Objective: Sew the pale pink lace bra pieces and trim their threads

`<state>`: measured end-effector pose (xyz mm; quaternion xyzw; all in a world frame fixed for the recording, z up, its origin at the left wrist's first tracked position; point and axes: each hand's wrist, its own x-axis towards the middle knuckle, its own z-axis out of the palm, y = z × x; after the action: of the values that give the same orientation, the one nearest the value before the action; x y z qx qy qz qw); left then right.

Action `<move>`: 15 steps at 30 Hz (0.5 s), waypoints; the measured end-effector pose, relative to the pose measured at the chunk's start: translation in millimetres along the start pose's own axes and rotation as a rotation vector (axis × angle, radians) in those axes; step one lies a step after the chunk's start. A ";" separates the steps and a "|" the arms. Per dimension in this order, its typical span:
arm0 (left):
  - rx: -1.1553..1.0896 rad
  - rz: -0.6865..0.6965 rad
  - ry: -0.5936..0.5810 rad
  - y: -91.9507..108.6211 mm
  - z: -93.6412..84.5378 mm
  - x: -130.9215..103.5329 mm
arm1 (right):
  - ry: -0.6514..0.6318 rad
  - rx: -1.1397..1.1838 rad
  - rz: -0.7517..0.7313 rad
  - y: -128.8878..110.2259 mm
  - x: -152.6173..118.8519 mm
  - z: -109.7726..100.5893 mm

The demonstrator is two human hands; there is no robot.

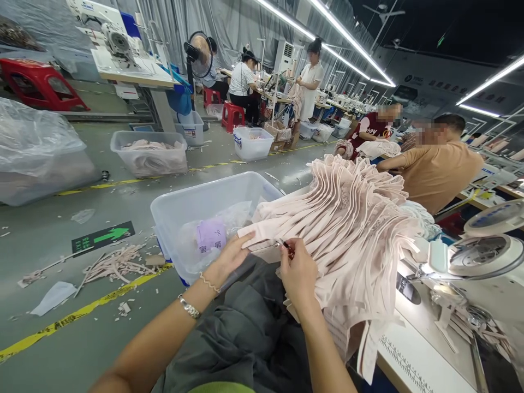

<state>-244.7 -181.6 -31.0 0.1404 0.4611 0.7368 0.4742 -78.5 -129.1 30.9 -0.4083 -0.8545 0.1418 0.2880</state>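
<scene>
A thick stack of pale pink garment pieces (339, 202) lies fanned in folds over my lap and the sewing table's edge. My left hand (231, 254) is closed on the narrow end of one piece, thumb on top, and draws it out to the left. In my right hand (298, 267), thumb and fingers pinch a small dark tool with a shiny tip (289, 249), held against the strip's edge; the fingers hide most of it. Below my left hand stands a clear plastic bin (184, 204) with a purple labelled packet (211, 236) in plastic wrap.
To the right is a sewing machine (446, 297) on a white table (403, 349) with a printed ruler. Fabric scraps (117, 265) litter the floor by yellow tape. More bins (149, 155) stand beyond. A person in a tan shirt (442, 169) sits close at the right.
</scene>
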 end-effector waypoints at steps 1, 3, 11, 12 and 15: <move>-0.060 -0.021 -0.017 5.7 2.7 -4.0 | 0.009 -0.018 -0.025 -1.8 -1.4 1.1; -0.207 -0.084 -0.061 13.9 10.7 -12.5 | 0.039 -0.056 -0.084 -5.9 -3.7 2.4; -0.482 -0.171 -0.052 15.9 24.4 -26.9 | -0.049 -0.341 -0.118 -24.0 2.7 -2.1; -0.478 -0.168 -0.059 14.5 23.5 -26.8 | -0.090 -0.381 -0.110 -25.5 5.0 -1.6; -0.442 -0.195 -0.101 9.5 21.0 -27.4 | -0.176 -0.470 -0.094 -26.7 11.1 1.2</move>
<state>-222.6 -194.0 -5.7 0.0249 0.2758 0.7626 0.5845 -101.3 -137.1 46.9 -0.4101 -0.9038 -0.0391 0.1162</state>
